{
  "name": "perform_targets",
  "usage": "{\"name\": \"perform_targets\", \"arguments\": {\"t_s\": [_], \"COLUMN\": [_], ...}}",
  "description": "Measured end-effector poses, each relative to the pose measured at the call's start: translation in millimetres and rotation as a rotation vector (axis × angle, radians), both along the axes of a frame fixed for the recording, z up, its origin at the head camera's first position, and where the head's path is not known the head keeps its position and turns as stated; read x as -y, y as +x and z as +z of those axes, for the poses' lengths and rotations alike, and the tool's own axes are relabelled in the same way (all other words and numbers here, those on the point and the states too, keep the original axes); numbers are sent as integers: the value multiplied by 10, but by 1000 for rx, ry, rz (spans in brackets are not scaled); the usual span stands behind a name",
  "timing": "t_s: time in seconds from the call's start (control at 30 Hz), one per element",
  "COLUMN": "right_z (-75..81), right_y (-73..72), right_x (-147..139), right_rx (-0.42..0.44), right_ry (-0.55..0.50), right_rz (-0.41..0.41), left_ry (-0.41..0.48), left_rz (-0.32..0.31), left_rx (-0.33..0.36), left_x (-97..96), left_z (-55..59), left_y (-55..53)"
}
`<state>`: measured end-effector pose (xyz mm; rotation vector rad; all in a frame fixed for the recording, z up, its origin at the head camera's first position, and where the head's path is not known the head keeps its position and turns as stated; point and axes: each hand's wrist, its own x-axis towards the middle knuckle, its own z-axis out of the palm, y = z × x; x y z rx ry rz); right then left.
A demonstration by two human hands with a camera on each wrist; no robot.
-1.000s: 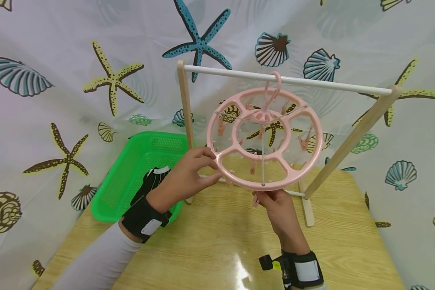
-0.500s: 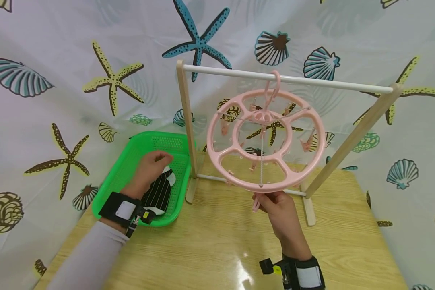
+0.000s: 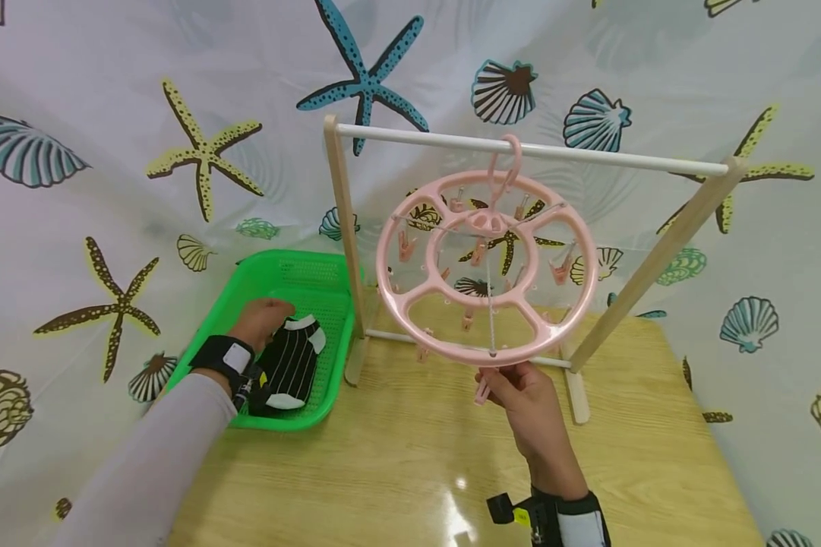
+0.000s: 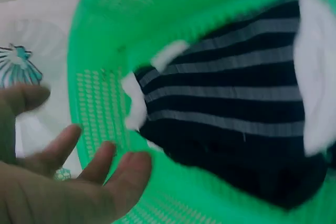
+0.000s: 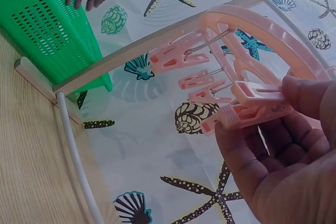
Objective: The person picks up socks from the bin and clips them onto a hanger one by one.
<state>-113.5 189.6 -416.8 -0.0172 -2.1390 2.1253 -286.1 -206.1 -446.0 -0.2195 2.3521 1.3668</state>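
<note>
My left hand (image 3: 261,322) is over the green basket (image 3: 345,334), fingers loosely bent and apart, holding nothing. Just beside its fingertips lies a black sock (image 3: 292,363) with thin pale stripes and white ends. In the left wrist view the spread fingers (image 4: 128,179) hover near the sock's narrow white end; darker cloth shows under it. My right hand (image 3: 536,406) pinches a pink clothespin (image 5: 260,92) between thumb and fingers, at the near rim of the round pink drying hanger (image 3: 499,355). Other pink clothespins (image 5: 176,53) dangle from the ring.
The hanger's hook (image 3: 514,156) hangs on the white rod (image 3: 424,137) of a wooden-legged stand (image 3: 683,235). The left leg (image 3: 345,228) rises right next to the basket. A wood-grain table (image 3: 383,456) lies beneath, and a shell-patterned cloth (image 3: 143,45) stands behind.
My left hand has left the hanger's left rim and moved left and down into the basket beside the sock. My right hand stays at the clothespin.
</note>
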Motion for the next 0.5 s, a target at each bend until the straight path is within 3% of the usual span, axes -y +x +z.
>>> {"name": "perform_targets", "arguments": {"t_s": [0.13, 0.23, 0.37, 0.5], "right_z": [8, 13, 7, -2], "right_y": [7, 11, 16, 21], "right_x": [-4, -7, -11, -16], "right_rx": [0, 2, 8, 18], "right_ry": [-8, -12, -23, -26], "right_rz": [-9, -12, -19, -26], "left_ry": [-156, -188, -239, -314], "left_rz": [-119, -105, -58, -51], "left_rx": [50, 42, -24, -106], "left_x": [-17, -52, -77, -94], "left_z": [-115, -191, -296, -390], "left_y": [-35, -16, 7, 28]}}
